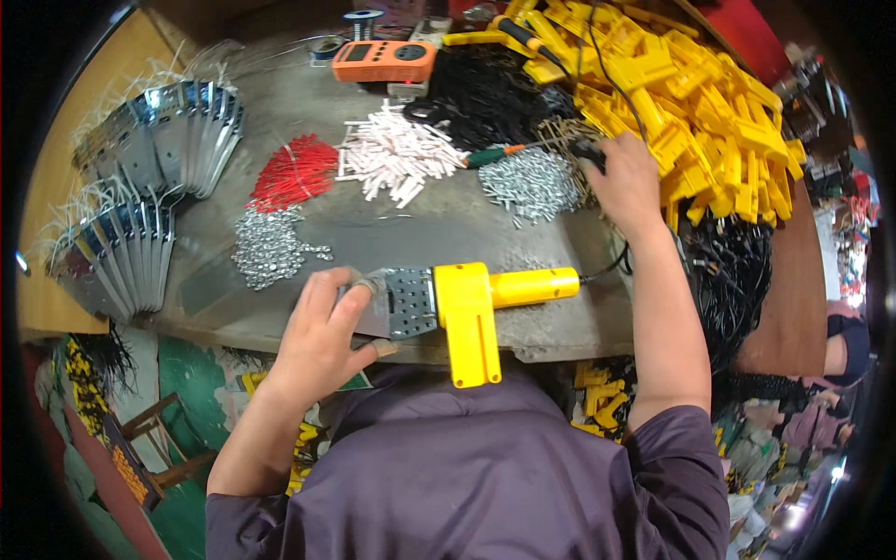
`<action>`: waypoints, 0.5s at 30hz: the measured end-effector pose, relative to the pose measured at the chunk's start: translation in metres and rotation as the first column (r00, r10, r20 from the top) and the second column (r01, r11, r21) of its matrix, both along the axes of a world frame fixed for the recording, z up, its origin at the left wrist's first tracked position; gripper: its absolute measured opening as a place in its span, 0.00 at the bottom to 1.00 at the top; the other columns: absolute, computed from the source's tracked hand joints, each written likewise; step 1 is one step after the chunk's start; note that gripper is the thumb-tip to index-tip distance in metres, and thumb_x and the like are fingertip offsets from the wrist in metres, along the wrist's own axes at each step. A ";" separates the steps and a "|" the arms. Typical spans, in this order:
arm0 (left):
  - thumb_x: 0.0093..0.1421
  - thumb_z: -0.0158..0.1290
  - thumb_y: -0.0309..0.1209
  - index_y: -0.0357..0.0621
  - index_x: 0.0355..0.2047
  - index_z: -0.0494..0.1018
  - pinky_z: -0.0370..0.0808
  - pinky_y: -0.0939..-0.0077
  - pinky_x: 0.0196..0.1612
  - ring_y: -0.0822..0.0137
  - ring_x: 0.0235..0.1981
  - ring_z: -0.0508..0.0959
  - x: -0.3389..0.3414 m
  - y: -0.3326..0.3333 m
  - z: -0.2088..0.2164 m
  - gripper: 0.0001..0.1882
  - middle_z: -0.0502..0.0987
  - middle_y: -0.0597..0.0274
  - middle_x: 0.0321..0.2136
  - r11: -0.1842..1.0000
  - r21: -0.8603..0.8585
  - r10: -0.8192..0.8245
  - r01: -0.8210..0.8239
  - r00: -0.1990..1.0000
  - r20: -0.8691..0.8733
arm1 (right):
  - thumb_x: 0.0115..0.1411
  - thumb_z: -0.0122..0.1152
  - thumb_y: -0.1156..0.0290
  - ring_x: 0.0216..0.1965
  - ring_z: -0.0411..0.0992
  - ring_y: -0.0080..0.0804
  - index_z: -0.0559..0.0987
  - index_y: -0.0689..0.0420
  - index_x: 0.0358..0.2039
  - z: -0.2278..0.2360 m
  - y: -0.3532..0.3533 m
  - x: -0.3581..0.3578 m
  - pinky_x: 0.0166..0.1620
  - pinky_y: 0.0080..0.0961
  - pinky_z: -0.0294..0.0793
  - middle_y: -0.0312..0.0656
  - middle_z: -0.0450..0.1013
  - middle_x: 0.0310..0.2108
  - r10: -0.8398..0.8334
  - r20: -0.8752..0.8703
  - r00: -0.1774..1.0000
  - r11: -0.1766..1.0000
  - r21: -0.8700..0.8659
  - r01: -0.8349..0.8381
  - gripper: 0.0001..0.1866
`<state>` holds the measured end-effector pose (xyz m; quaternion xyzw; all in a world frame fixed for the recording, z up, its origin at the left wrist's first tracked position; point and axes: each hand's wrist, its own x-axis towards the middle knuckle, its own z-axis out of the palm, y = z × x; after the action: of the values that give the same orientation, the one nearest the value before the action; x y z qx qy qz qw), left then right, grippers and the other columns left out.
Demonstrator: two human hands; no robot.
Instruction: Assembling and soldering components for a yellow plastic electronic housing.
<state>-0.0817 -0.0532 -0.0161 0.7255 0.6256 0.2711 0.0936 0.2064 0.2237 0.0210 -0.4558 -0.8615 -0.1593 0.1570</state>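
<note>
At the table's front edge lies a yellow-handled tool (469, 313) with a flat metal plate (411, 303) full of holes at its left end. My left hand (322, 327) is closed on that plate, thumb toward me and fingers over its far side. A dark cord leaves the handle on the right. Farther off, my right hand (627, 187) is at the edge of a pile of small brownish metal pieces (562, 135), beside the yellow parts. Its fingers are curled at something dark, too small to make out. Close by is a heap of silver screws (532, 184).
Yellow plastic housings (691, 93) are heaped at the far right, above black cords (728, 280). White tubes (397, 154), red sleeves (294, 173) and silver fasteners (271, 247) lie in piles. Metal plates (159, 135) fan out leftward. An orange multimeter (385, 62) and a screwdriver (495, 155) lie behind.
</note>
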 end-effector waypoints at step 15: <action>0.44 0.63 0.23 0.38 0.42 0.65 0.76 0.62 0.34 0.48 0.31 0.78 -0.034 -0.014 -0.021 0.25 0.76 0.49 0.34 0.962 -0.068 0.275 -0.266 0.936 0.221 | 0.61 0.50 0.73 0.41 0.69 0.43 0.70 0.59 0.50 0.095 -0.025 -0.106 0.48 0.33 0.65 0.46 0.73 0.39 0.446 -0.387 0.807 0.894 0.226 -0.386 0.16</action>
<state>-0.1156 -0.0675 -0.0373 0.5946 0.7094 0.3516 0.1402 0.1008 0.1990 0.1161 -0.2673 -0.8714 -0.0753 0.4044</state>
